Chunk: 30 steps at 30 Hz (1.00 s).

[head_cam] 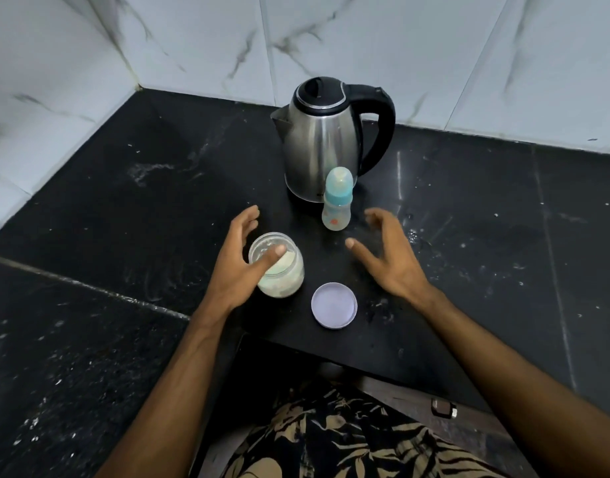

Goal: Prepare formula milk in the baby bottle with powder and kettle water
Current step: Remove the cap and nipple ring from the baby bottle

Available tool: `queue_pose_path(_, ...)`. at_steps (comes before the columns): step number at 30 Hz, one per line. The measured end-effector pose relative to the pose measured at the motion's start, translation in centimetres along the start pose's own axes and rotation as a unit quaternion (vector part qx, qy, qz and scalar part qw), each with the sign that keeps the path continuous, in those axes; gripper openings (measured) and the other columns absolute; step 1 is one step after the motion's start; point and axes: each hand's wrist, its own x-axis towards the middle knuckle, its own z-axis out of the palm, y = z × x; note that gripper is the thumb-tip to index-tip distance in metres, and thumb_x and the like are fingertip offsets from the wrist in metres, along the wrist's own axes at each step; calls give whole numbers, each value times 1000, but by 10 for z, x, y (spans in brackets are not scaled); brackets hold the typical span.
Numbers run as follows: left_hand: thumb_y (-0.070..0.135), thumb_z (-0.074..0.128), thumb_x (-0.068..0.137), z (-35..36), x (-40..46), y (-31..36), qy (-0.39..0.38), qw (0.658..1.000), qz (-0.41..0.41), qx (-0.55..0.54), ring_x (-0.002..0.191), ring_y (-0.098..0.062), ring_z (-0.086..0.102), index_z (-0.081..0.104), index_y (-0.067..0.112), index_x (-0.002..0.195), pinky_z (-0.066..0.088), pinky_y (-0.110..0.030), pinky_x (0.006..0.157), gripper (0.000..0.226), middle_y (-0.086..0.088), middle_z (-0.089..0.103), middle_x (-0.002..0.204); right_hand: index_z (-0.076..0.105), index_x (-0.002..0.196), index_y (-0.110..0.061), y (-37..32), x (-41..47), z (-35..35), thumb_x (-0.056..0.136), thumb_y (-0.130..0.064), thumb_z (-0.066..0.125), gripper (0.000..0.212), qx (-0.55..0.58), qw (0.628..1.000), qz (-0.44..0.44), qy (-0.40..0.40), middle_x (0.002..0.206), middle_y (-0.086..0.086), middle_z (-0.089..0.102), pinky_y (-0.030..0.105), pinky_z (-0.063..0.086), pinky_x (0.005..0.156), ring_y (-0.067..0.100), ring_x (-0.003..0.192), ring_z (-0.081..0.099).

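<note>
— Hands first: what are they doing?

— Left hand (pixel 239 262) hovers over the open powder jar (pixel 279 267), fingers relaxed and spread, thumb lying across the jar's mouth as seen from the head camera. I cannot tell whether the thumb touches the glass. It holds nothing. Right hand (pixel 388 251) is also spread wide, fingers loosely bent, above the counter (pixel 469 208) and gripping nothing.

— Where is the baby bottle?

— Baby bottle (pixel 337 205) stands upright on the counter between the two hands, a little farther from the person than they are. It has a teal collar and a clear cap over the teat. It sits just in front of the kettle (pixel 326 143), overlapping the kettle's lower body in this view; whether they touch I cannot say.

— And the kettle?

— Steel body, black lid shut, black handle turned to the right, spout to the left. It stands near the marble-tiled wall (pixel 365 39).

— The jar's contents?

— Pale powder inside, the jar upright with no lid on. Its lid (pixel 334 306), round and lilac-white, lies flat on the counter just to the right of the jar, near the counter's front edge and apart from both hands.

— Anything else?

— Patterned black-and-tan shorts (pixel 348 439) at the bottom of the view.
</note>
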Motion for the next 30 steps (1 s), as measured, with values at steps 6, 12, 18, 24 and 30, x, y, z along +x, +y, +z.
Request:
queue_pose_path(6,42,74,82,14,33,37,24,998,57,23,135,-1,42,42,26,142,33,-17,109,70,12,47,145,32,146,-12,-13,74,-1,85,-39,74,79,-40,999,-37,5,135,9,44,23,39,98,14,115,46)
queue_pose_path(12,32,74,86,35,44,46,17,996,76,36,133,-1,44,43,23,141,33,-7,103,64,9,49,144,44,129,-19,-14,102,7,81,-33,76,60,-88,993,-59,-53,124,5,54,41,49,93,19,107,54)
queue_pose_path(18,23,73,86,60,51,49,-7,994,95,62,134,-4,43,40,21,143,32,-13,108,65,6,48,145,46,124,-23,-11,96,-13,77,-41,76,59,-63,995,-64,-39,119,-1,58,41,52,88,16,103,58)
queue_pose_path(24,13,78,80,112,54,39,-71,990,96,71,136,-9,40,31,12,149,28,-7,107,83,-3,43,148,50,123,-18,-2,68,-46,78,-32,80,56,-70,995,-60,-40,116,-3,60,42,53,88,16,103,59)
queue_pose_path(30,22,85,75,153,49,10,-95,995,17,5,124,2,52,38,19,144,47,-22,102,84,8,54,137,49,125,-20,2,42,-55,78,-31,80,57,-70,995,-46,-56,117,-5,59,38,52,90,13,102,58)
